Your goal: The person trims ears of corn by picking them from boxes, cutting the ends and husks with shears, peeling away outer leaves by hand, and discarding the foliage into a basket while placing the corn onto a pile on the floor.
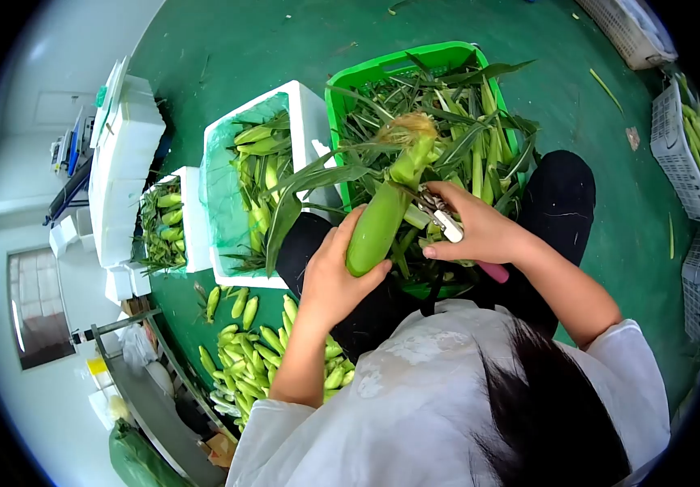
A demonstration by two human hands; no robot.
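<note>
My left hand (335, 272) is wrapped round the lower part of a green ear of corn (384, 223). The ear still wears its husk, and brown silk and long leaves stick out at its far end. My right hand (484, 227) grips pruning shears (449, 227) with a white handle part, their metal end close beside the ear. A pink piece (493, 271) shows below that hand; whether it belongs to the shears I cannot tell. Beneath both hands, between the knees, stands a bright green basket (335, 109) heaped with cut leaves and husks (480, 150).
Left of the basket stands a white foam box (309, 122) lined with green plastic, holding corn. A smaller foam box (197, 219) of corn is further left. Trimmed ears (265, 357) lie piled on the green floor. White crates (678, 146) line the right side.
</note>
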